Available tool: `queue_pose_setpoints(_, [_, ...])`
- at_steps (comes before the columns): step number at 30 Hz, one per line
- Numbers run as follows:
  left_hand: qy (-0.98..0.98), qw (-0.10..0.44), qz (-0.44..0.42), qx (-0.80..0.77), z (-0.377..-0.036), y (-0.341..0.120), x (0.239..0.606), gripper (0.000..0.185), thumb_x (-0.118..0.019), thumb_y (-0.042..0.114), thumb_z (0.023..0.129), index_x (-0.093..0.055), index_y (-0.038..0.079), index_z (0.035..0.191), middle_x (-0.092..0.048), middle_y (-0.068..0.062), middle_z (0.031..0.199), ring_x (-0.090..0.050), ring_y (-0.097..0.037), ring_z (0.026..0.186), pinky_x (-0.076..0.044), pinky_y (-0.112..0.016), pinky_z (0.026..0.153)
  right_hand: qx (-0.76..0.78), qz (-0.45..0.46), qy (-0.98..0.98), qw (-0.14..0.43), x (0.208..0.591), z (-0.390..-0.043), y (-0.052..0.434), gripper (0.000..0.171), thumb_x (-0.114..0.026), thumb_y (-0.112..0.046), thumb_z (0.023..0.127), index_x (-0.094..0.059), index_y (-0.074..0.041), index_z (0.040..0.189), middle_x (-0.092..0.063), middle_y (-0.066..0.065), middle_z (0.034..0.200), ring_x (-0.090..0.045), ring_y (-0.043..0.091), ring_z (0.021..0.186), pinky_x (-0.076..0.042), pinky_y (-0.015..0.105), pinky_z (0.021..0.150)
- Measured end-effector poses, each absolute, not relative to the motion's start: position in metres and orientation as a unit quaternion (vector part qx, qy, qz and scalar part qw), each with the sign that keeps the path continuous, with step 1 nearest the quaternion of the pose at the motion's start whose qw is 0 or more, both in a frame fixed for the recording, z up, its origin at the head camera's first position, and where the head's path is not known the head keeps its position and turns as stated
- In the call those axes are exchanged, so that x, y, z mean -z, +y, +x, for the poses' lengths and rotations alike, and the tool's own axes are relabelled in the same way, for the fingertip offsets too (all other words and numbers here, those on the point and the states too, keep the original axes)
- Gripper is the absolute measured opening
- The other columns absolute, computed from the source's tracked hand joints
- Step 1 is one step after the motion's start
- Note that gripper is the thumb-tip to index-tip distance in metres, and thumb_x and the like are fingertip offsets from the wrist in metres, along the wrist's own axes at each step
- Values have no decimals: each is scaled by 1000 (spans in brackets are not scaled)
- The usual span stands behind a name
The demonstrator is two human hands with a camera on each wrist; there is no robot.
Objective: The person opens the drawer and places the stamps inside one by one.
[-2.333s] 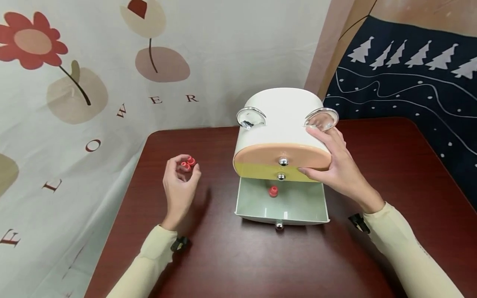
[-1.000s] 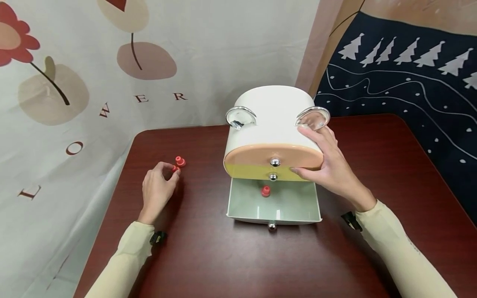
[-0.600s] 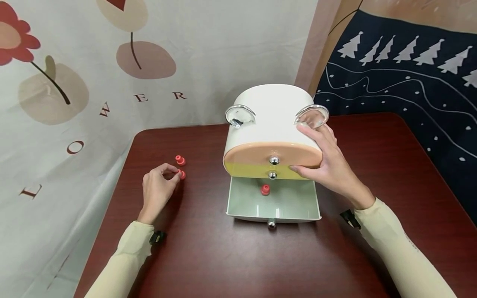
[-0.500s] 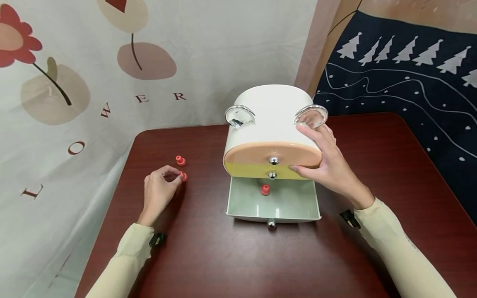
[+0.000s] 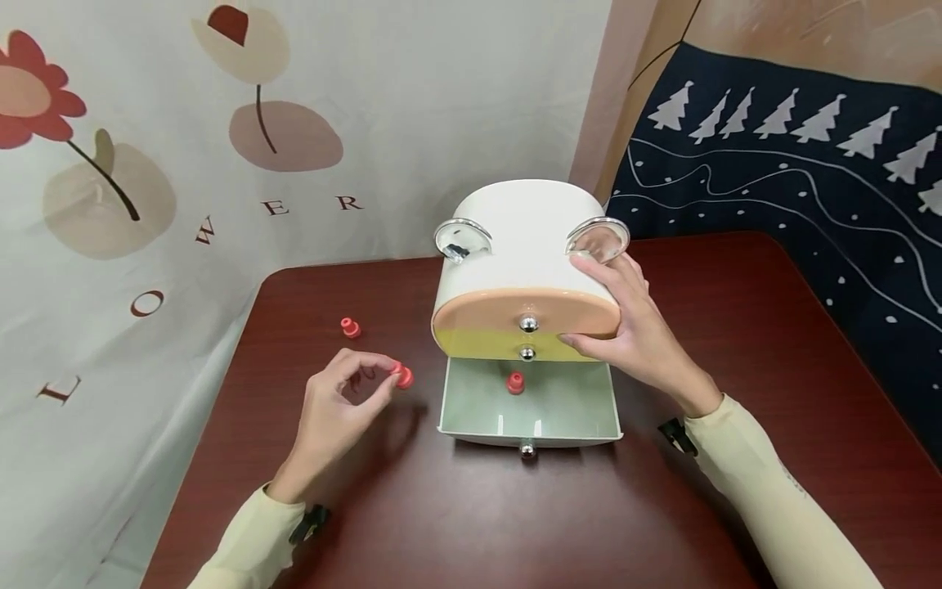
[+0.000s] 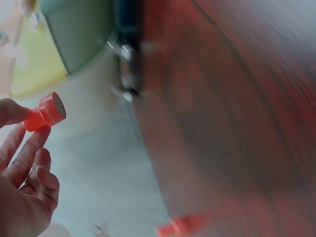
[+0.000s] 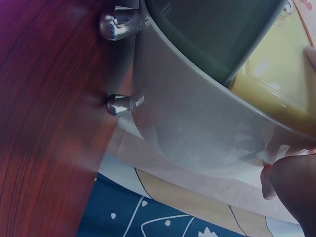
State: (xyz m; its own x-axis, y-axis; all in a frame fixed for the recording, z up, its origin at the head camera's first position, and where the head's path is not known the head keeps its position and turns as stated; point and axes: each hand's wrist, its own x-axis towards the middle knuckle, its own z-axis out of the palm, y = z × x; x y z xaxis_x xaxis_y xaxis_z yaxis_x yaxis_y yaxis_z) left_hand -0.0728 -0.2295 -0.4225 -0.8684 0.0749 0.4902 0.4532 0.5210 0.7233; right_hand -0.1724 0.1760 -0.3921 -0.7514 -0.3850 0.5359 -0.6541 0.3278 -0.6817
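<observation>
Left hand [image 5: 340,409] raised, fingers [image 5: 383,366] pinched; right hand [image 5: 639,331] spread flat, palm down.

My left hand [image 5: 334,413] pinches a small red plastic peg [image 5: 403,377]. The round white box [image 5: 526,245] has peach, yellow and pale green drawers. The table [image 5: 736,343] is dark red-brown.
</observation>
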Motion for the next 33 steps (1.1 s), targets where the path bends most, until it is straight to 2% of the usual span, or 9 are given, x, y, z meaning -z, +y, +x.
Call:
queue_pose_setpoints(5, [-836, 185, -220, 467, -68, -199, 411, 27, -88, -6, 86, -80, 15, 102, -77, 5, 100, -54, -13, 76, -43, -26, 63, -483, 323, -802, 141, 395, -174, 173, 98, -99, 0, 73, -54, -13, 158, -51, 15, 154, -28, 29, 152, -26, 63, 106])
queue_pose_setpoints(11, [-841, 173, -284, 427, -77, -159, 409, 24, -90, -2, 84, -80, 15, 99, -75, 10, 89, -56, -19, 70, -43, -26, 60, -485, 322, -801, 138, 394, -178, 171, 97, -99, -2, 74, -54, -15, 158, -50, 15, 155, -26, 29, 155, -25, 65, 108])
queue_pose_setpoints(13, [-854, 153, -283, 408, -80, -146, 408, 22, -91, 1, 85, -81, 16, 97, -72, 12, 84, -55, -18, 67, -42, -26, 58, -485, 322, -802, 138, 394, -178, 171, 97, -99, -2, 74, -54, -15, 158, -50, 14, 155, -25, 29, 156, -25, 66, 109])
queue_pose_setpoints(18, [-883, 91, -273, 371, -86, -116, 410, 14, -90, 9, 89, -80, 18, 94, -58, 12, 69, -45, -3, 60, -37, -25, 55, -481, 325, -803, 138, 396, -177, 173, 97, -99, -4, 74, -53, -15, 159, -50, 14, 157, -24, 29, 156, -23, 66, 110])
queue_pose_setpoints(21, [-889, 64, -281, 357, -90, -98, 416, 11, -88, 11, 92, -80, 18, 93, -65, 11, 72, -46, -1, 58, -39, -24, 56, -482, 323, -802, 141, 398, -175, 174, 97, -99, -4, 74, -53, -15, 159, -50, 14, 156, -25, 29, 156, -24, 65, 109])
queue_pose_setpoints(24, [-892, 45, -286, 347, -94, -83, 421, 11, -88, 11, 93, -80, 18, 90, -74, 13, 81, -60, -6, 65, -47, -24, 62, -483, 321, -802, 141, 398, -173, 176, 96, -99, -5, 74, -54, -15, 159, -50, 14, 155, -26, 29, 155, -24, 66, 108])
queue_pose_setpoints(26, [-898, 38, -283, 335, -96, -75, 423, 13, -89, 11, 92, -80, 20, 88, -74, 12, 81, -63, -10, 67, -48, -25, 63, -482, 322, -802, 142, 397, -173, 177, 96, -99, -5, 74, -54, -15, 159, -50, 14, 156, -25, 30, 156, -24, 66, 109])
queue_pose_setpoints(33, [-920, 10, -249, 302, -106, -58, 422, 18, -92, 9, 89, -79, 20, 82, -68, 13, 75, -56, -9, 66, -49, -30, 64, -481, 333, -796, 152, 395, -175, 177, 96, -100, -4, 74, -54, -13, 158, -49, 14, 159, -25, 29, 156, -22, 65, 110])
